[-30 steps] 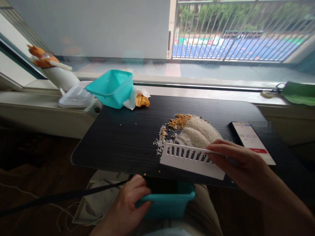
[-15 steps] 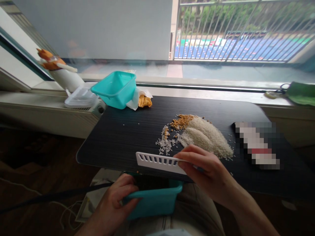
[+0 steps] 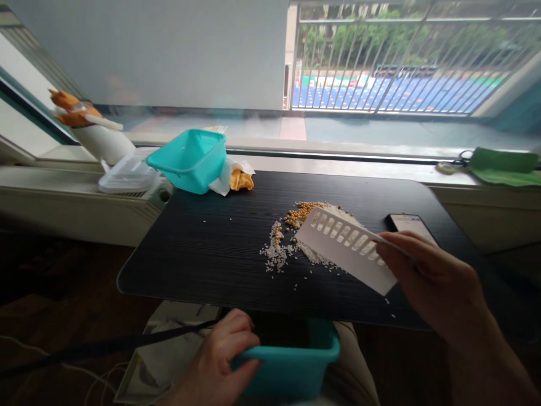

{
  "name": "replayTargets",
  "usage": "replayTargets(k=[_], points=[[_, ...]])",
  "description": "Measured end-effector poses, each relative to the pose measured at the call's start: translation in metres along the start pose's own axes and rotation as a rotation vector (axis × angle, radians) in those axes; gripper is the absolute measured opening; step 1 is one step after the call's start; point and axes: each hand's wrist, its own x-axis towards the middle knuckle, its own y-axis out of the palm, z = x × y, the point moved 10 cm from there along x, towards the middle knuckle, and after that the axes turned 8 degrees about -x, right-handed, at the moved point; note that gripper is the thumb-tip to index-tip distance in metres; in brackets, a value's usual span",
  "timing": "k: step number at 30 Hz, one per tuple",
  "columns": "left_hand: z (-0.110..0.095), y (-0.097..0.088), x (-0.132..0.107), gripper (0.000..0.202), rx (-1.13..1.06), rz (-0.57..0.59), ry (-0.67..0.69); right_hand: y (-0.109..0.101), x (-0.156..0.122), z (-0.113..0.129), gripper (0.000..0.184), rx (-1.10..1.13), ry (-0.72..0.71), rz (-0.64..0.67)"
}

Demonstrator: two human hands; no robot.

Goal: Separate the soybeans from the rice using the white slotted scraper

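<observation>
My left hand (image 3: 230, 358) is closed on the near left rim of a teal plastic bin (image 3: 291, 366), which sits in my lap just under the table edge. Its inside is dark, so the contents are hard to make out. In my right hand (image 3: 435, 282) is a flat white plastic strip with a row of slots (image 3: 342, 245), tilted above the grain pile. Behind the strip lies white rice (image 3: 315, 255), partly hidden by it. Yellow soybeans (image 3: 302, 211) lie at the pile's far left. A thin scatter of rice grains (image 3: 275, 256) spreads left of the pile.
A second teal bin (image 3: 190, 160) stands at the table's back left, with a crumpled yellow item (image 3: 242, 180) beside it. A phone (image 3: 409, 223) lies at right, near my right hand. Green cloth (image 3: 502, 166) rests on the sill. The black table (image 3: 190, 254) ends above my lap.
My right hand has lifted the slotted strip from the table's near edge and moved it right and away, over the rice. My left hand and the lap bin appear slightly lower and further right.
</observation>
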Motion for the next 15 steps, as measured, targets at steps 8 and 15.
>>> replayTargets(k=[8, 15], points=[[-0.007, 0.017, 0.01, 0.018, -0.003, 0.045, 0.022, 0.02, 0.016, -0.005, 0.012, -0.018, -0.012, 0.066], [0.002, 0.016, 0.007, 0.018, -0.017, 0.088, -0.047, 0.01, 0.007, -0.007, 0.011, 0.042, -0.009, 0.144]])
